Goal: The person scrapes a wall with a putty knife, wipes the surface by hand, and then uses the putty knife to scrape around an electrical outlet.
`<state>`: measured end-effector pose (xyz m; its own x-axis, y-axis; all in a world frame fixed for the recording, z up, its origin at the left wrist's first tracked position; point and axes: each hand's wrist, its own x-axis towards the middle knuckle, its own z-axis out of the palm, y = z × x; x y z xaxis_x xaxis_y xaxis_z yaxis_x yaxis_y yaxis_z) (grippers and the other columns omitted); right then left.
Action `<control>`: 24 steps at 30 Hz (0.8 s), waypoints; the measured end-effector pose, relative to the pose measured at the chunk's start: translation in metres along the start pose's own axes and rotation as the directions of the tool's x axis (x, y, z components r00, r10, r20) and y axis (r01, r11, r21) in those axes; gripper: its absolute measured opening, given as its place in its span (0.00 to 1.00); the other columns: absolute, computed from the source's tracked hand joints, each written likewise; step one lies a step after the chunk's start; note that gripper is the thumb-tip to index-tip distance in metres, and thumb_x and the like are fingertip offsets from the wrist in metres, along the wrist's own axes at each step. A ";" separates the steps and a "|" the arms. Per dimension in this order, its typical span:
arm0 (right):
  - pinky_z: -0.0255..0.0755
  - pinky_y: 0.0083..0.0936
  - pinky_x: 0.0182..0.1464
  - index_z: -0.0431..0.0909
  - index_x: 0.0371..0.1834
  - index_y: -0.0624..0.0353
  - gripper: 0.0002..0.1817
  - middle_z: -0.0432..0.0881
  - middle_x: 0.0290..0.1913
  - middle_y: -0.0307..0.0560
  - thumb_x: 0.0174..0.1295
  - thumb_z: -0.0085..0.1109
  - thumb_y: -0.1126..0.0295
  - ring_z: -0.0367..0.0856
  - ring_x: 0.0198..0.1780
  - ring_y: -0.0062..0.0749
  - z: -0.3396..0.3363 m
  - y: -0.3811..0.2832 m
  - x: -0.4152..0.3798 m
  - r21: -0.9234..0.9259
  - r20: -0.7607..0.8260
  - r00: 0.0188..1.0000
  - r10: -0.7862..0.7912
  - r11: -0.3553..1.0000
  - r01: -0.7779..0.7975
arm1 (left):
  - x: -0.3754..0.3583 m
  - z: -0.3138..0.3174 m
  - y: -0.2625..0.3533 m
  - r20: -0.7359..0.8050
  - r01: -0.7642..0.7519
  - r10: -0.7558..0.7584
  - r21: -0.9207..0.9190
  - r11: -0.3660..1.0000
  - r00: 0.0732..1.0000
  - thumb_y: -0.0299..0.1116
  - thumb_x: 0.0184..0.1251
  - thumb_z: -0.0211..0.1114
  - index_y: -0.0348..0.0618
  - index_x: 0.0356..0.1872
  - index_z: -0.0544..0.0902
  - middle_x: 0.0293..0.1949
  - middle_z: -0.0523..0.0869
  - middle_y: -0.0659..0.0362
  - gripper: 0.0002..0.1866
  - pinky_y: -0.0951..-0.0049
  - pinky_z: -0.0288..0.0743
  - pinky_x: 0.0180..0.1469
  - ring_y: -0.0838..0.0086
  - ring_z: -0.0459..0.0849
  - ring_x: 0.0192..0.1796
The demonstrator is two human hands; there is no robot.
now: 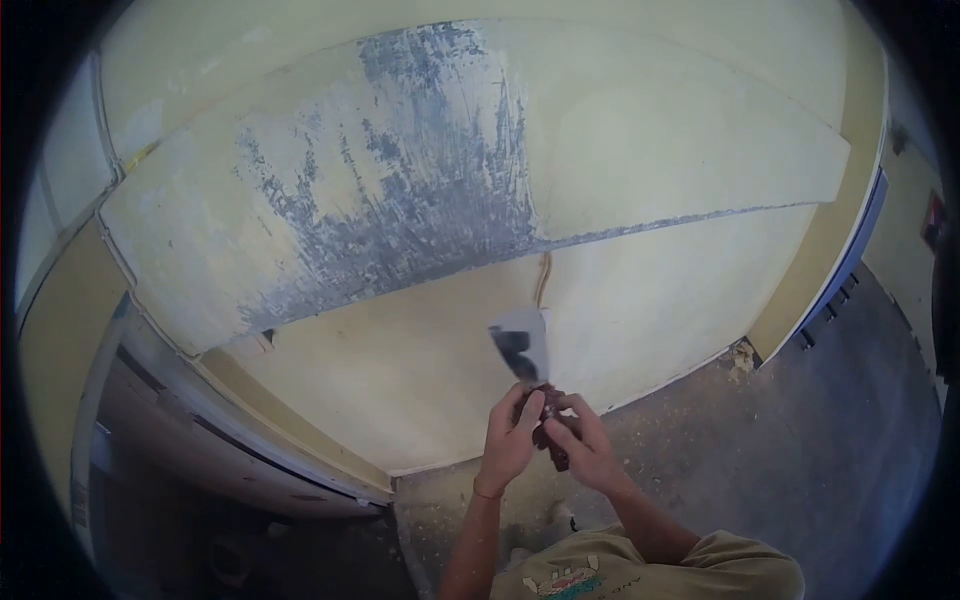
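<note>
A putty knife [524,345] with a wide metal blade and a dark reddish handle is held upright in front of a pale yellow wall [650,150]. My left hand [510,440] wraps the handle from the left. My right hand [585,445] grips it from the right, fingers overlapping just below the blade. The blade points up and carries a dark smear. A large scraped patch [400,190] of grey bare surface shows on the wall above the blade.
A thin vertical crack [543,280] runs down the wall just above the blade. A horizontal ledge line [700,215] crosses the wall. The grey concrete floor [820,450] has debris at the wall base [740,360]. A door frame [200,420] stands at left.
</note>
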<state>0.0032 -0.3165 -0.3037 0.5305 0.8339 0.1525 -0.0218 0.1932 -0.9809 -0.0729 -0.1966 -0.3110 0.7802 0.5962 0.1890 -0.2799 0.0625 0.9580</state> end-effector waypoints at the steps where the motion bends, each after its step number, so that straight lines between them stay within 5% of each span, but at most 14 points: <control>1: 0.69 0.21 0.29 0.72 0.52 0.63 0.15 0.81 0.30 0.44 0.73 0.55 0.64 0.74 0.27 0.19 0.001 -0.009 0.004 0.066 0.011 0.998 0.062 0.996 -0.062 | 0.007 0.007 -0.001 -0.069 -0.119 0.119 0.013 0.993 0.990 0.35 0.78 0.55 0.34 0.44 0.79 0.36 0.85 0.58 0.12 0.79 0.74 0.41 0.84 0.79 0.41; 2: 0.69 0.21 0.29 0.72 0.52 0.63 0.15 0.81 0.30 0.44 0.73 0.55 0.64 0.74 0.27 0.19 -0.005 -0.011 0.013 0.062 0.012 0.998 0.058 0.996 -0.058 | 0.012 0.009 0.001 -0.069 -0.124 0.125 0.010 0.992 0.990 0.35 0.78 0.55 0.34 0.44 0.79 0.36 0.85 0.58 0.12 0.79 0.74 0.41 0.84 0.79 0.41; 4: 0.71 0.24 0.31 0.77 0.40 0.66 0.13 0.81 0.28 0.48 0.70 0.59 0.63 0.76 0.28 0.22 -0.021 -0.013 0.039 -0.527 -0.068 0.992 -0.104 0.848 0.053 | 0.019 0.011 0.012 -0.126 -0.172 0.198 0.190 0.967 0.972 0.35 0.79 0.53 0.33 0.44 0.78 0.30 0.83 0.58 0.12 0.79 0.75 0.36 0.83 0.80 0.34; 5: 0.72 0.26 0.32 0.78 0.31 0.68 0.16 0.81 0.27 0.51 0.68 0.61 0.63 0.77 0.27 0.24 -0.025 -0.018 0.054 -0.469 -0.183 0.972 -0.147 0.882 0.045 | 0.023 0.013 0.020 -0.127 -0.172 0.198 0.193 0.966 0.972 0.35 0.79 0.53 0.33 0.44 0.78 0.30 0.83 0.58 0.12 0.79 0.75 0.36 0.83 0.80 0.34; 7: 0.72 0.25 0.32 0.78 0.33 0.67 0.15 0.83 0.29 0.47 0.68 0.61 0.63 0.79 0.29 0.23 -0.031 -0.046 0.084 -0.566 -0.221 0.938 -0.266 0.819 0.098 | 0.034 0.018 0.036 -0.086 0.030 -0.039 -0.107 0.994 0.995 0.33 0.79 0.51 0.33 0.43 0.76 0.27 0.82 0.58 0.11 0.76 0.76 0.32 0.81 0.79 0.27; 10: 0.74 0.25 0.35 0.79 0.36 0.67 0.15 0.84 0.31 0.47 0.68 0.62 0.62 0.81 0.32 0.23 -0.034 -0.067 0.138 -0.403 -0.184 0.940 -0.286 0.895 0.193 | 0.057 0.031 0.040 -0.070 -0.044 0.036 -0.115 0.992 0.997 0.32 0.79 0.50 0.33 0.43 0.75 0.26 0.81 0.58 0.11 0.75 0.75 0.29 0.78 0.79 0.24; 12: 0.75 0.26 0.36 0.79 0.41 0.67 0.14 0.85 0.33 0.47 0.68 0.61 0.64 0.82 0.35 0.24 -0.027 -0.087 0.165 -0.130 -0.092 0.964 -0.248 0.963 0.235 | 0.078 0.040 0.031 -0.101 -0.154 0.152 -0.007 0.988 0.983 0.32 0.78 0.50 0.33 0.42 0.75 0.25 0.80 0.58 0.11 0.75 0.73 0.28 0.79 0.79 0.24; 16: 0.75 0.25 0.36 0.79 0.44 0.69 0.12 0.85 0.35 0.50 0.68 0.59 0.68 0.82 0.36 0.23 -0.031 -0.084 0.219 -0.255 -0.061 0.908 -0.414 0.886 0.387 | 0.126 0.035 0.016 -0.117 -0.404 0.468 0.353 0.844 0.876 0.32 0.77 0.53 0.32 0.44 0.75 0.23 0.80 0.57 0.10 0.76 0.68 0.26 0.81 0.77 0.25; 24: 0.73 0.22 0.32 0.74 0.33 0.68 0.06 0.83 0.29 0.46 0.62 0.63 0.78 0.80 0.30 0.20 -0.018 -0.101 0.245 -0.161 -0.251 0.848 -0.467 0.884 0.439 | 0.148 0.044 0.033 -0.253 -0.335 0.382 0.208 0.919 0.889 0.30 0.76 0.53 0.33 0.47 0.73 0.24 0.81 0.56 0.09 0.76 0.67 0.27 0.83 0.76 0.27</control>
<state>0.1507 -0.1408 -0.1695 0.6730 0.4866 0.5570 0.3499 0.4541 -0.8194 0.0577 -0.1415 -0.2421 0.4456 0.7561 0.4792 -0.4027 -0.3088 0.8617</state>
